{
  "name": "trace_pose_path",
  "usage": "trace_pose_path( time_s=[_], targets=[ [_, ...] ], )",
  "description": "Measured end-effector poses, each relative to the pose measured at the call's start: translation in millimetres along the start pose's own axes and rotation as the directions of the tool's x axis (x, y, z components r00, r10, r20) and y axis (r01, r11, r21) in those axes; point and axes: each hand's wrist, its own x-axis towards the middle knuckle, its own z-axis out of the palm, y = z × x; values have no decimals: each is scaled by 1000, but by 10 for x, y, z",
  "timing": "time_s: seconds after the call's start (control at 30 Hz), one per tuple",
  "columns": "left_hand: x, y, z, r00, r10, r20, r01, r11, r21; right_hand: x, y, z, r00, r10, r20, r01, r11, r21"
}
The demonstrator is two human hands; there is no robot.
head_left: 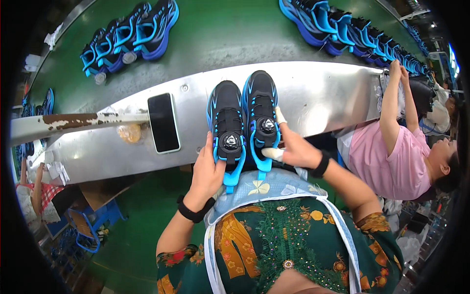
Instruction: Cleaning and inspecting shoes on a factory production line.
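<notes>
The two shoes (243,120) looked like matt black knit cloth with glossy blue plastic trim and round plastic dials. They lay on a brushed metal shelf (318,93) (dull sheen, smudged), beside a glossy black phone (164,122). The belt (215,39) looked matt green rubber, scuffed pale.

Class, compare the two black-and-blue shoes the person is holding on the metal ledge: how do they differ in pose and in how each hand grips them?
The left shoe sits lower than the right shoe. The left hand cups the left shoe's heel side; the right hand, fingertips taped white, pinches the right shoe's side. Both are black with blue trim, a round dial closure, toes pointing away.
</notes>
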Motion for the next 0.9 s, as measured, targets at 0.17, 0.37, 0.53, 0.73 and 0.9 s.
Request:
trace_pose_path(
  time_s=[0.17,0.37,0.53,0.73,0.9],
  targets=[
    [952,420,-495,991,38,-126,-27,995,92,818,-208,-488,983,-142,-117,119,976,-184],
    [1712,744,-953,921,23,-390,-175,916,-360,1232,-693,-1665,869,-487,-90,316,684,-657],
    [1589,275,-793,931,-11,-365,-78,971,-228,1078,-558,-2753,897,-224,-382,-313,289,-905],
    [1314,282,-68,992,66,-107,-94,953,-289,1340,35,-2980,869,-250,-427,-314,388,-866],
    [992,563,127,993,118,28,-111,978,-179,554,-548,-1851,981,-134,-143,-61,485,-873]
  ],
)
